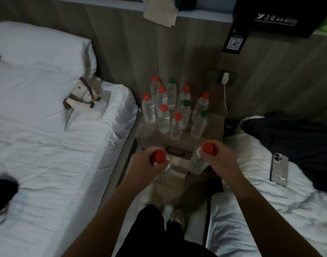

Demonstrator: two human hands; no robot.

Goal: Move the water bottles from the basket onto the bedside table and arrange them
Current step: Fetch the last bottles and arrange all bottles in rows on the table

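While two clear plastic water bottles with red screw caps are being carried in front of the bedside surface, each is hanging below a hand by its neck. The left-hand clear bottle (163,166) is being pinched just under its cap by the left hand (144,164), fingers curled around the neck. The right-hand clear bottle (198,161) is being gripped the same way by the right hand (221,156), and it is leaning with its base toward the middle. Both bottles are sitting below the level of the top and apart from it.

On the wood-grain bedside surface (149,129), a cluster of upright clear bottles (174,108) with red and green caps is already standing, packed close and filling most of the top. Free space appears to remain only along the front edge, at the front-left corner and near the front-right.

Recommended procedure, as a judgement: lift each bottle clear of the front edge before moving it forward. Bring the right bottle upright first. Set bases down flat in the open front strip, one hand at a time, since a neck grip is giving little control over a swinging base. Avoid brushing the front-row bottles; one knock could topple several.

A white bed (47,136) is lying to the left, a silver smartphone (279,171) on the bedding to the right. The basket is not in view.
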